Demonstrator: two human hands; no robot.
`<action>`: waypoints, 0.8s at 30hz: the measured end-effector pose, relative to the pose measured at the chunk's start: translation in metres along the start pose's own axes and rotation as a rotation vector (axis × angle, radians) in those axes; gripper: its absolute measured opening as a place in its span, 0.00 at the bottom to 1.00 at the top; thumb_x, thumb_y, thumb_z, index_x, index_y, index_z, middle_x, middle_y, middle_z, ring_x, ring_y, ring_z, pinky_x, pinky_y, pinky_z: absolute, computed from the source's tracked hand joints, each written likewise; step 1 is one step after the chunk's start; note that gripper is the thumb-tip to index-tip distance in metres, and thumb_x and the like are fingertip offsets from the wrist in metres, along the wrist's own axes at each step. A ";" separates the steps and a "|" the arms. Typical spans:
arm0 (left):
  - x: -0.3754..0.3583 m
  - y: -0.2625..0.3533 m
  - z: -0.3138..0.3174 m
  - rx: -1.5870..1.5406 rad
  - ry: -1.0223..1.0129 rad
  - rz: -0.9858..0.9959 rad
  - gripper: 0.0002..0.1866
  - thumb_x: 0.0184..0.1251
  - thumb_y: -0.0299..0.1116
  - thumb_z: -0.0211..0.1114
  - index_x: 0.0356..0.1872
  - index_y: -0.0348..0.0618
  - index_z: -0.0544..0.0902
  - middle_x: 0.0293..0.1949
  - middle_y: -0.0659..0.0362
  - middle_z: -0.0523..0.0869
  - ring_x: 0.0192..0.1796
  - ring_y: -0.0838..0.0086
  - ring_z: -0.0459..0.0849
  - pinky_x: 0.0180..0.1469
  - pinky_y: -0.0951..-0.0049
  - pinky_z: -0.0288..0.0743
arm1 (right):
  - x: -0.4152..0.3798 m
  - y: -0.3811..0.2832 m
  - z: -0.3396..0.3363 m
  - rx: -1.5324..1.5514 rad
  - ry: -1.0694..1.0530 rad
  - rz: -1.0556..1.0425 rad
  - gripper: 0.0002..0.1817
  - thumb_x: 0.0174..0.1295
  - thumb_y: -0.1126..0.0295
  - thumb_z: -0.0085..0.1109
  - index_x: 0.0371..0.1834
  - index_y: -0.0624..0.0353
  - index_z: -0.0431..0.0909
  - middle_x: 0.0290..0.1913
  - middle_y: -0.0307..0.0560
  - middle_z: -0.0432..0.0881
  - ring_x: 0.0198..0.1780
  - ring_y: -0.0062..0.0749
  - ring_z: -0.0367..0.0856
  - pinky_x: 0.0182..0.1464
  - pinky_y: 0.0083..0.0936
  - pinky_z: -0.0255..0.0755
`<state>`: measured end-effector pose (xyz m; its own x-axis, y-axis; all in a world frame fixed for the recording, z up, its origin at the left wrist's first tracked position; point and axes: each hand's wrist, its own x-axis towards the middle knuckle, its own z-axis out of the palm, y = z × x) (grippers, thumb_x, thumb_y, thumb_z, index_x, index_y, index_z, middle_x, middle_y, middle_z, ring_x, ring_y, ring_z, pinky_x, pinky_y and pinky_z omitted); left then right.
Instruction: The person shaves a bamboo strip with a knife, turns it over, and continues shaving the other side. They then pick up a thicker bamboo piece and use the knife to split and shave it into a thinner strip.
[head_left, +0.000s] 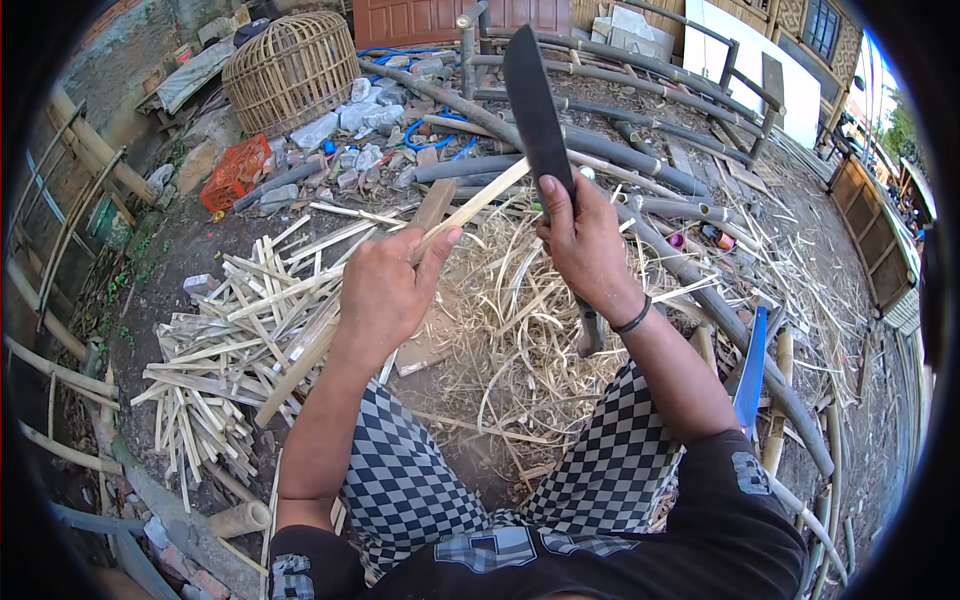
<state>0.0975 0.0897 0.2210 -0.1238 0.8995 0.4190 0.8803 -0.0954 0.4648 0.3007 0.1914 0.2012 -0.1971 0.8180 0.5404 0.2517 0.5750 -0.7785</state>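
Observation:
My left hand (385, 290) is closed round a long split bamboo strip (480, 205), which slants from beside my left knee up to the right. The strip's upper end meets the lower part of the machete blade (538, 100). My right hand (588, 245) grips that machete with the thumb pressed along the flat of its dark blade, tip pointing up and away from me. Its handle (591, 330) sticks out below my right hand. Under both hands lies a heap of curled bamboo shavings (510, 330).
A pile of split strips (215, 370) lies on the left. A blue saw (752, 370) leans at right beside bamboo poles (780, 400). Farther off are an orange crate (236, 172), a woven bamboo cage (290, 75), rubble (370, 115) and a bamboo pole frame (640, 75).

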 end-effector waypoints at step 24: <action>-0.005 0.009 0.001 -0.181 -0.106 -0.094 0.29 0.84 0.50 0.51 0.29 0.32 0.77 0.18 0.48 0.73 0.22 0.63 0.72 0.30 0.57 0.66 | 0.013 -0.010 0.004 0.068 0.002 0.114 0.20 0.79 0.56 0.51 0.45 0.65 0.79 0.20 0.45 0.79 0.22 0.31 0.82 0.27 0.31 0.74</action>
<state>0.1064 0.0855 0.2220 -0.1445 0.9468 0.2877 0.7692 -0.0754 0.6345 0.2914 0.1961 0.2151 -0.1690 0.8779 0.4481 0.2071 0.4761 -0.8547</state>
